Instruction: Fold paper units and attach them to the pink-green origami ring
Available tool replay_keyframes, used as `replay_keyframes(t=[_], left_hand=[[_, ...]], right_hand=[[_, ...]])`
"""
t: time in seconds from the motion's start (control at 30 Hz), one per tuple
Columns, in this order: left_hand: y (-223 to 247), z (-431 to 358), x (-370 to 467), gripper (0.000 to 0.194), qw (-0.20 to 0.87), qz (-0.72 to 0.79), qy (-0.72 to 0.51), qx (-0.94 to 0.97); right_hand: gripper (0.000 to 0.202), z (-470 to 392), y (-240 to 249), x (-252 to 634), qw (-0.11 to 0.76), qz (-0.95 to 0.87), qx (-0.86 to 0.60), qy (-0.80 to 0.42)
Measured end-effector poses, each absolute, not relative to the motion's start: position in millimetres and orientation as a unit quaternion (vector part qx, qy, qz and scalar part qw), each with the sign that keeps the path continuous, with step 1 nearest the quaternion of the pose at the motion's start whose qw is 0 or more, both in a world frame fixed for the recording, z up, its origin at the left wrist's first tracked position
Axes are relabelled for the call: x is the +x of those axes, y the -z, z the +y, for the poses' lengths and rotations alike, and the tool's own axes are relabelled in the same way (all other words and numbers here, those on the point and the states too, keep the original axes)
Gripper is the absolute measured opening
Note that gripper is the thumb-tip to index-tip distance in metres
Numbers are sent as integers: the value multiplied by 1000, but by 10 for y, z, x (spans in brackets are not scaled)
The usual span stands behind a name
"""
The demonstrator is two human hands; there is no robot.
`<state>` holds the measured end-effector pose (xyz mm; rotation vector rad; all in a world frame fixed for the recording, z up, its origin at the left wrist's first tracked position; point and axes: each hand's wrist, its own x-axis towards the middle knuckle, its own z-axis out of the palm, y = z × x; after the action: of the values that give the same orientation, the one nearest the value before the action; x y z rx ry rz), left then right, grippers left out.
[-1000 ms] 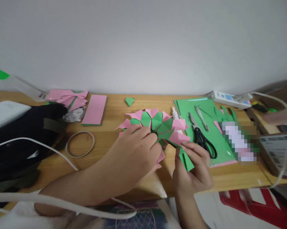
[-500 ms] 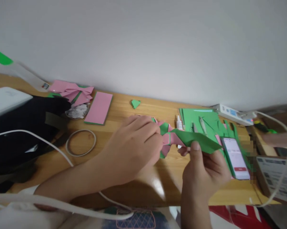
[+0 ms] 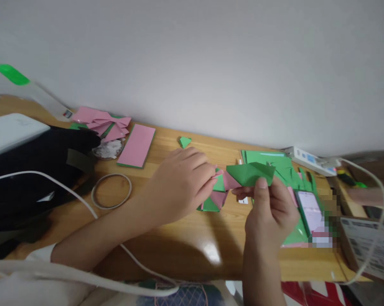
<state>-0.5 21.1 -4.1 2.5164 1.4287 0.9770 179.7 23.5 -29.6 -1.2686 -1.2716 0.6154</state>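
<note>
A folded pink and green paper model [image 3: 214, 201] hangs just above the desk, gripped at its upper left by my left hand [image 3: 185, 182], whose closed fingers hide part of it. From its right side sticks out a green paper flap [image 3: 249, 173] with a pink inner side. My right hand [image 3: 270, 208] pinches this flap between thumb and fingers, thumb on the near face. Behind the right fingers a small white bottle [image 3: 243, 200] shows only in part.
Left of centre lie a pink paper stack [image 3: 136, 145], a roll of tape [image 3: 111, 191] and folded pink pieces [image 3: 107, 123]. Green sheets [image 3: 265, 157], a phone [image 3: 311, 212] and a power strip [image 3: 309, 159] are at the right. A white cable [image 3: 67, 193] crosses the left side.
My right hand has turned and bent the green flap, which now looks shorter and more upright. My left fingers have shifted to a pinch, uncovering more of the model's lower part.
</note>
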Motion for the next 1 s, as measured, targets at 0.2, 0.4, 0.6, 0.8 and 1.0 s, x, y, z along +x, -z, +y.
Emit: replay_keyframes(t=[0.2,0.4,0.6,0.8,1.0], left_hand=[[78,241,0,24,53,470,-320,821],[87,241,7,26,49,465,-315,826],[80,230,20,25,18,449,-313,836],[63,199,48,26,20,417,-300,858],[24,154,76,18,51,399,-260,878]], right_hand=[[29,267,324,1826,586,-547,-524,-287],[17,246,347,1858,582,-548,-526,-290],[11,231,368,1888,567,-553,-548,-268],[15,169,421,1951,579,-545,-544,-267],[24,82,455,2000,585,-586,-484,-282]])
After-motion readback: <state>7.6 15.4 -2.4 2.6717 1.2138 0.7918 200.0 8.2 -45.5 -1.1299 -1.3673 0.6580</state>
